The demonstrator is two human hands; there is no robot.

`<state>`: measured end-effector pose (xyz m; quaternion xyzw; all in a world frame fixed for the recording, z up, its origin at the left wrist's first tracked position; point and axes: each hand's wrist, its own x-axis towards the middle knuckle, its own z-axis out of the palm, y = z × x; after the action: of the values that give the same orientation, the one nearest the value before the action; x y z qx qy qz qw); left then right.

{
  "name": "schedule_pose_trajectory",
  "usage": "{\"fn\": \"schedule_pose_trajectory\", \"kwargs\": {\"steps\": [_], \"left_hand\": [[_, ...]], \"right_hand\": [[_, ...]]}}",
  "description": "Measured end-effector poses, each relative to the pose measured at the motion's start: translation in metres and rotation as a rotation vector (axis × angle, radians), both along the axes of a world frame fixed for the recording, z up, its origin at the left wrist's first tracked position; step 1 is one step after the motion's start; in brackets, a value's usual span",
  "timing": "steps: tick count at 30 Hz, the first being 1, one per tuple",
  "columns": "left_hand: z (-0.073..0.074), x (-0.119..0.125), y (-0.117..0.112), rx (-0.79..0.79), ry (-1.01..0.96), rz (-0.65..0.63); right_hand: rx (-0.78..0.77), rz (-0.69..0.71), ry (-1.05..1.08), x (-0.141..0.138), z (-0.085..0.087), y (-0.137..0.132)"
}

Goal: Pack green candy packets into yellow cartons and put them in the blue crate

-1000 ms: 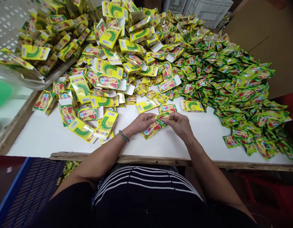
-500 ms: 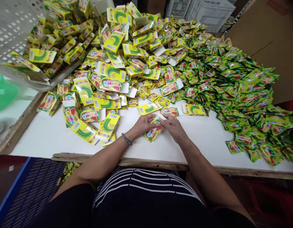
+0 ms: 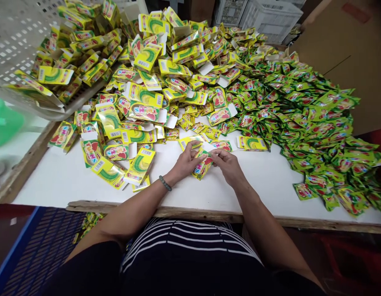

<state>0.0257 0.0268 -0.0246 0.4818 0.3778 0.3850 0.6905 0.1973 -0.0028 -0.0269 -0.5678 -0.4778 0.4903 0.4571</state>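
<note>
My left hand (image 3: 188, 159) is closed around a small yellow-green candy box (image 3: 203, 166), its white end flap standing up at the far end. My right hand (image 3: 225, 163) pinches at the flap end of the same box; its fingertips hide part of that edge. Just beyond my hands lie a yellow box (image 3: 187, 142) and a box with a red fruit print (image 3: 221, 145). Another yellow box (image 3: 252, 143) rests to the right of them. To the left of my left hand, several boxes lie in a loose group, one a yellow box (image 3: 140, 164).
A large heap of green sachets (image 3: 301, 119) covers the table's right side. More boxes (image 3: 147, 96) pile up at the back left, some inside a white perforated basket (image 3: 16, 45). A blue crate (image 3: 33, 246) stands below the wooden table edge (image 3: 190, 213). White crates (image 3: 267, 18) stand behind.
The held box has turned more upright and moved slightly right. Its flap now stands up between my hands, and my right fingers have shifted to its right edge.
</note>
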Motion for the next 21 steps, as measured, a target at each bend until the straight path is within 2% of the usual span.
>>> {"fn": "schedule_pose_trajectory", "kwargs": {"steps": [5, 9, 11, 15, 17, 21], "left_hand": [[0.004, -0.001, 0.001, -0.018, -0.076, -0.038], [0.009, -0.001, 0.002, -0.03, -0.062, -0.011], [0.011, -0.001, 0.003, -0.061, -0.083, 0.008], [0.012, -0.002, 0.002, -0.124, -0.134, 0.024], [0.011, -0.002, 0.001, -0.126, -0.114, 0.026], [0.005, -0.001, 0.001, -0.033, 0.038, 0.03]], "right_hand": [[-0.01, 0.039, 0.067, 0.007, 0.008, 0.003], [0.048, -0.039, 0.051, -0.002, 0.011, 0.002], [0.11, -0.085, -0.034, -0.01, 0.014, -0.004], [0.217, -0.051, -0.235, -0.022, 0.017, -0.016], [0.189, -0.038, -0.227, -0.021, 0.014, -0.016], [0.046, -0.066, -0.057, -0.013, 0.003, -0.004]]}}
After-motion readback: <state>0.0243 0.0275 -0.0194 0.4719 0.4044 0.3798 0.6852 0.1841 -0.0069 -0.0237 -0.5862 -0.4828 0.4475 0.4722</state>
